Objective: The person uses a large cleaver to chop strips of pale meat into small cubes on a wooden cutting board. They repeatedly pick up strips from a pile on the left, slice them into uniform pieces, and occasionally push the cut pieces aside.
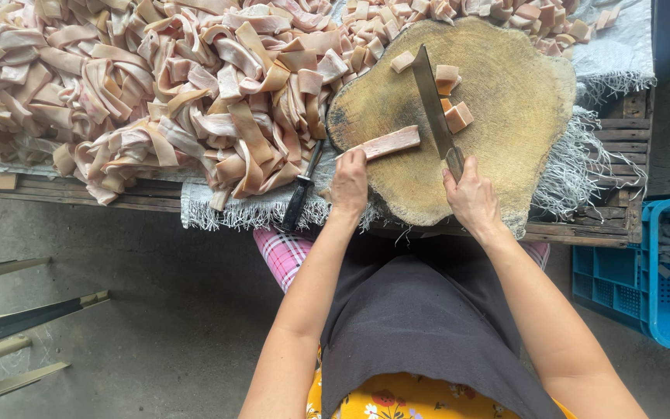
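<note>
Your left hand [349,183] presses its fingertips down on the near end of a pale pink strip of pork skin [391,142], pinning it flat on a round, rough-edged wooden chopping block [505,147]. Your right hand [471,195] is closed around the handle of a long steel cleaver [433,99], whose blade lies across the block with its edge at the far end of the strip. Just beyond the blade sit a few cut square pink pieces [453,99]. To the left of the block, a large heap of uncut pink and cream skin strips [141,85] covers the slatted wooden surface [618,136], which is draped with a grey fringed cloth [610,54]. A second knife with a black handle [301,198] lies at the block's left edge, beside your left hand. A blue plastic crate [661,271] stands on the floor at your right.
</note>
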